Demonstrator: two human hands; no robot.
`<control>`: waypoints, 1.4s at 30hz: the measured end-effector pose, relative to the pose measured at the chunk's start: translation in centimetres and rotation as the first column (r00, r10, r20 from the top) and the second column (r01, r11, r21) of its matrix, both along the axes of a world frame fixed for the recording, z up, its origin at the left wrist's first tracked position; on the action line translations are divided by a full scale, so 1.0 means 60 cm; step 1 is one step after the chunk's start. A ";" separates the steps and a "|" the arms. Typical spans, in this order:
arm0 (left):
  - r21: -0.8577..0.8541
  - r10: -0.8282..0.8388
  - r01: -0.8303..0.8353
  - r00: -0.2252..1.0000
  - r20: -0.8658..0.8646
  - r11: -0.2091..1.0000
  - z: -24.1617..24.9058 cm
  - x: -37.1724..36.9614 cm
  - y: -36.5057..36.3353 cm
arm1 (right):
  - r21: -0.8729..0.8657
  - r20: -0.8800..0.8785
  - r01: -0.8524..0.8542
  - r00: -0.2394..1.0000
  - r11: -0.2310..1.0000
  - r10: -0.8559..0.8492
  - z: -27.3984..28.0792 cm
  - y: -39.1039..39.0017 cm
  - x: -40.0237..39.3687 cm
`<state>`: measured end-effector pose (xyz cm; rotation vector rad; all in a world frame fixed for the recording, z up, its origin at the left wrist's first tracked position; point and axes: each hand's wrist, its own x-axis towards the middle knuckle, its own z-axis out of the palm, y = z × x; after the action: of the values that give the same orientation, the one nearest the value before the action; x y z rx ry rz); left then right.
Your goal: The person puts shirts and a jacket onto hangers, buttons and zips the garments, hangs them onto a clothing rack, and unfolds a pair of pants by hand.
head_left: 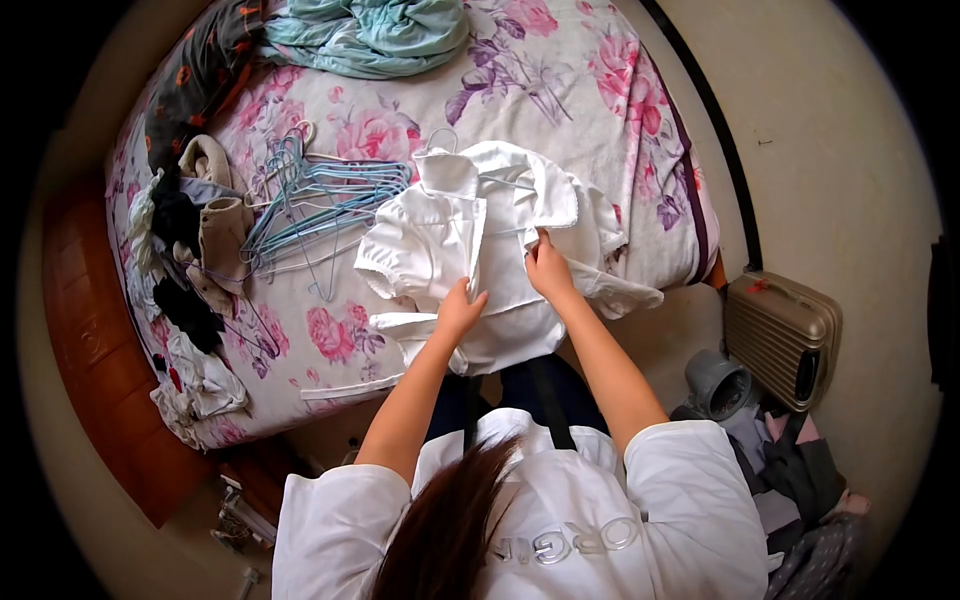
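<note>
A white short-sleeved blouse (425, 240) lies spread at the near edge of the bed, its front parted down the middle. Inside it sits a hanger (505, 183), with the hook poking out past the collar. My left hand (460, 308) is closed on one front edge of the blouse, thumb on top. The opposite front edge is pinched in my right hand (546, 268), a little higher up. The lower part of the blouse hangs over the bed's edge against my legs.
A heap of blue and white hangers (340, 185) lies left of the blouse. Mixed clothes (205, 240) line the bed's left side, and a mint-green cloth (370, 35) lies at the back. A ribbed suitcase (782, 335) and piled clothes (800, 470) stand on the right.
</note>
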<state>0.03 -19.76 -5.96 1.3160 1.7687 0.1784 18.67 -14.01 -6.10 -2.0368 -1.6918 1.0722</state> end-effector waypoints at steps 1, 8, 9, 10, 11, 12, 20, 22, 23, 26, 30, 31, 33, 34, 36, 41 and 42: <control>0.006 -0.003 0.003 0.999 -0.037 1.000 -0.001 0.002 0.003 | -0.048 0.069 0.006 0.998 0.999 -0.002 -0.015 -0.007 -0.007; 0.539 0.081 0.055 0.971 -0.225 0.841 0.065 -0.010 0.137 | -0.337 -0.080 -0.067 0.996 0.939 0.042 0.124 0.056 0.054; 0.570 0.108 0.031 0.972 -0.209 0.821 0.070 0.000 0.162 | -0.249 0.032 0.020 0.999 0.968 -0.013 0.155 0.083 0.059; 0.500 0.079 0.058 0.965 -0.249 0.864 0.077 0.017 0.184 | 0.007 0.106 0.047 0.993 0.999 -0.047 0.139 0.103 0.059; 0.430 0.046 0.083 0.958 -0.282 0.899 0.084 0.037 0.205 | 0.267 0.170 0.051 0.980 0.962 -0.100 0.120 0.125 0.058; 0.360 0.012 0.106 0.950 -0.312 0.927 0.081 0.052 0.227 | 0.334 0.254 -0.035 0.966 0.942 -0.054 0.097 0.146 0.049; 0.351 -0.337 0.721 0.622 -0.707 0.597 -0.023 -0.018 0.324 | -0.014 -0.073 -0.380 0.923 0.925 0.378 -0.034 0.255 0.057; 0.175 -0.449 0.721 0.582 -0.678 0.670 0.002 -0.052 0.327 | -0.236 -0.336 -0.421 0.881 0.876 0.333 -0.021 0.261 0.073; 0.153 -0.458 0.717 0.579 -0.675 0.680 0.006 -0.071 0.329 | -0.286 -0.395 -0.399 0.877 0.871 0.272 -0.017 0.258 0.076; 0.123 -0.480 0.682 0.620 -0.621 0.721 0.011 -0.122 0.329 | -0.391 -0.596 -0.361 0.800 0.847 0.066 -0.004 0.246 0.086; 0.330 -0.538 0.804 0.582 -0.610 0.495 0.011 -0.177 0.314 | -0.175 -0.549 -0.396 0.799 0.901 0.244 -0.035 0.236 0.109; 0.347 -0.540 0.794 0.599 -0.591 0.499 0.015 -0.182 0.302 | -0.018 -0.366 -0.492 0.813 0.871 0.452 -0.033 0.225 0.106; 0.384 -0.541 0.775 0.628 -0.559 0.502 0.031 -0.192 0.271 | 0.082 -0.012 -0.591 0.804 0.802 0.594 -0.029 0.208 0.091; 0.454 -0.494 0.742 0.668 -0.556 0.493 0.031 -0.198 0.253 | 0.050 0.120 -0.578 0.813 0.814 0.570 -0.032 0.199 0.076; 0.500 -0.416 0.694 0.715 -0.563 0.517 0.028 -0.209 0.216 | 0.027 0.268 -0.517 0.828 0.855 0.492 -0.053 0.180 0.055; 0.611 -0.184 0.464 0.866 -0.465 0.641 0.097 -0.246 0.183 | 0.234 0.168 -0.417 0.907 0.878 0.386 0.030 0.139 0.057; 0.615 -0.144 0.437 0.872 -0.467 0.656 0.135 -0.249 0.180 | 0.298 0.148 -0.410 0.912 0.862 0.382 0.052 0.132 0.068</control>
<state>-14.94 -8.97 2.14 2.3307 1.8278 0.4846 22.75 -6.08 -2.98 -1.5862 -2.2301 0.7515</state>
